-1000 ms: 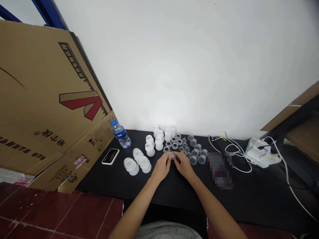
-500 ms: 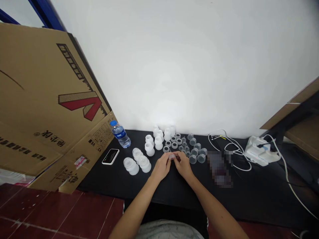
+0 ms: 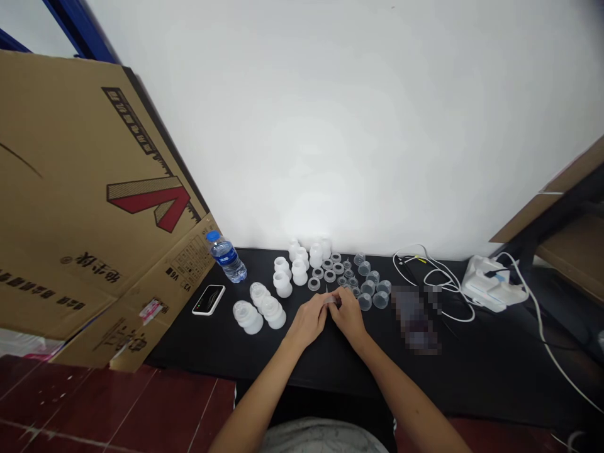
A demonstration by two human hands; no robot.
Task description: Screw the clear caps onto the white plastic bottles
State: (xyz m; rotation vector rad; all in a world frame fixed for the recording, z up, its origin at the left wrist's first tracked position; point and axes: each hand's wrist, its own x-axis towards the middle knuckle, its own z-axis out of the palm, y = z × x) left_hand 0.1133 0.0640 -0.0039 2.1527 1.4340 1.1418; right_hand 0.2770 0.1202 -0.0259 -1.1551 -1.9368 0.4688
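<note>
Between the fingertips of both hands is a small translucent bottle nipple (image 3: 332,300), largely covered by the fingers; a thin tip sticks up from it. My left hand (image 3: 307,322) pinches it from the left, and my right hand (image 3: 350,316) closes on it from the right. Whether a ring is around it, I cannot tell. Just beyond the hands lie several translucent rings (image 3: 331,276) and several small nipples (image 3: 348,273). Several clear domed caps (image 3: 380,299) stand beside my right hand. To the left are several open white bottles (image 3: 283,284) and a few capped white bottles (image 3: 274,313).
A water bottle (image 3: 226,257) and a white-edged phone (image 3: 209,300) lie near the large cardboard box (image 3: 94,251) at left. At right are a white cable (image 3: 441,277), a white power device (image 3: 493,286) and a blurred patch (image 3: 415,321). The white wall (image 3: 330,126) borders the black table (image 3: 377,384).
The fingers have shifted slightly around the small piece, and the left fingers have turned a little. A thin tip now shows above them. The view has tilted slightly; other things stay put.
</note>
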